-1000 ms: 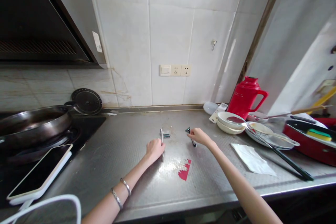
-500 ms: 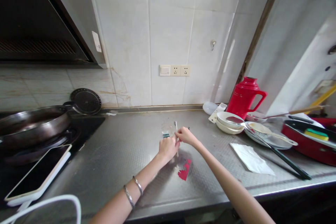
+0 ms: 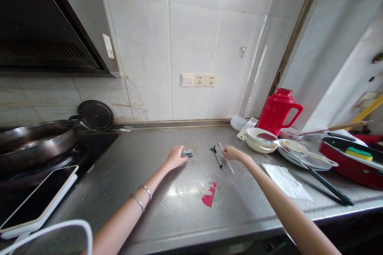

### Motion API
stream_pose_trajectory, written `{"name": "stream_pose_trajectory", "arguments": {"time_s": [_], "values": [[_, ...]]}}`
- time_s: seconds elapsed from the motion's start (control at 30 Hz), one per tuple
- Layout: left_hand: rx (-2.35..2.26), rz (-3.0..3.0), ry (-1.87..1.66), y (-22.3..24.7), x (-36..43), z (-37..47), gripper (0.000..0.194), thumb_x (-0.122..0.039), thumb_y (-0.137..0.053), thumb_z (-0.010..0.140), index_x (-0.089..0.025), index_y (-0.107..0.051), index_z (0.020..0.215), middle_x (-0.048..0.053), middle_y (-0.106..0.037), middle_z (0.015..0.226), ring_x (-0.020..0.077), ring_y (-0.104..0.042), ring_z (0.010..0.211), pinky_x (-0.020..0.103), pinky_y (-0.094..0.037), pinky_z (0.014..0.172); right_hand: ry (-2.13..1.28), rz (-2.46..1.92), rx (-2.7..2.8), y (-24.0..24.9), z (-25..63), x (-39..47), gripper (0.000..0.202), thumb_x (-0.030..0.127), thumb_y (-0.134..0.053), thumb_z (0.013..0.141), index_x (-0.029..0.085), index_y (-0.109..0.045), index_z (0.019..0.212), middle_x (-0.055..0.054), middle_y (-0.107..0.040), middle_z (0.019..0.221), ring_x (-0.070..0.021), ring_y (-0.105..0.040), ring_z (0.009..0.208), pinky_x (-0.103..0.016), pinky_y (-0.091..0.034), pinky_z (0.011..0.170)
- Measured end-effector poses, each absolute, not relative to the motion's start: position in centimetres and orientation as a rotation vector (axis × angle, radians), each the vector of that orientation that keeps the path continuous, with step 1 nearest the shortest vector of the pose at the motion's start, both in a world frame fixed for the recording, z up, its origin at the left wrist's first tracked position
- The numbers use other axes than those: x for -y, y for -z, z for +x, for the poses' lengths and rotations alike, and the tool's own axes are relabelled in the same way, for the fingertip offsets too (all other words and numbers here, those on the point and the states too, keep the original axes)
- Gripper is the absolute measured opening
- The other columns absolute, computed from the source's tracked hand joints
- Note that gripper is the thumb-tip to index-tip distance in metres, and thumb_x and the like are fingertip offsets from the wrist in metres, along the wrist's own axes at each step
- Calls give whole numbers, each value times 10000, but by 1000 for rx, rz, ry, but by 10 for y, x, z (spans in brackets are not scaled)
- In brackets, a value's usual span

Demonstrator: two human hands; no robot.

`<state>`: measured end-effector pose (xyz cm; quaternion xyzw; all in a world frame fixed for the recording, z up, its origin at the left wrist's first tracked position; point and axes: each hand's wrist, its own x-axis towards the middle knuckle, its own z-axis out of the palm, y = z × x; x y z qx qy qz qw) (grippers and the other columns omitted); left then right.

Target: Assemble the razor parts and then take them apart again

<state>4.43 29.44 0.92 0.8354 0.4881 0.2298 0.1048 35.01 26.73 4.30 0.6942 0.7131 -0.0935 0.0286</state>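
Observation:
My left hand (image 3: 176,158) is low over the steel counter, fingers apart, its fingertips beside a small clear and dark green piece (image 3: 188,152). To the right, my right hand (image 3: 231,153) is closed on a thin white stick (image 3: 229,162) that slants over the counter. Between the hands lies a dark razor (image 3: 216,157), its head toward the wall. Nearer the front edge is a torn red scrap (image 3: 209,195), touched by neither hand.
White bowls (image 3: 261,143), a red thermos (image 3: 278,111), a white tissue (image 3: 286,181) and a ladle with a dark handle (image 3: 329,185) are at the right. A pan (image 3: 38,139) and a phone-like device (image 3: 38,199) stand left.
My hands have moved apart, the left one leftward and opened, the right one rightward with the stick. The razor now shows fully between them.

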Motion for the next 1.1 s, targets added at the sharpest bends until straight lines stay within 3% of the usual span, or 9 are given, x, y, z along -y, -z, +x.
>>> {"name": "stream_pose_trajectory", "arguments": {"time_s": [0.23,0.5,0.87,0.97,1.1], "values": [[-1398,2439,-686,-8,-300,54,512,-290,-613,691,-120,-498,1161,135,-548,1189,235,-465,1145,318,-340,969,294,2123,-2165,-26,347,-279,321,232,-427,813,114,-712,723,-142,-703,745,-202,-656,738,-228,-424,611],[-1366,2421,-644,-4,-304,58,459,-177,-571,693,-142,-496,1145,101,-608,1109,199,-554,1027,304,-392,905,276,2130,-2168,-20,352,-280,322,245,-437,781,94,-719,742,-175,-698,792,-215,-658,732,-243,-431,607],[-1347,2324,-660,3,-308,54,538,-177,-609,653,-152,-473,1173,80,-598,1123,199,-547,1037,304,-390,917,277,2214,-2185,-27,353,-271,435,376,-388,855,112,-698,703,-155,-693,758,-190,-646,709,-226,-400,595],[-1332,2304,-682,0,-305,53,529,-176,-611,652,-157,-476,1163,78,-600,1107,201,-554,1021,310,-397,910,222,2273,-2190,-40,355,-268,430,412,-377,861,131,-687,762,-146,-689,825,-198,-636,762,-234,-384,596],[-1235,2304,-739,-8,-296,60,550,-166,-608,659,-166,-449,1185,83,-582,1125,196,-542,1035,319,-393,918,154,2304,-2386,-62,344,-261,297,429,-505,790,196,-653,899,-73,-675,871,-186,-610,790,-230,-375,611]]}}
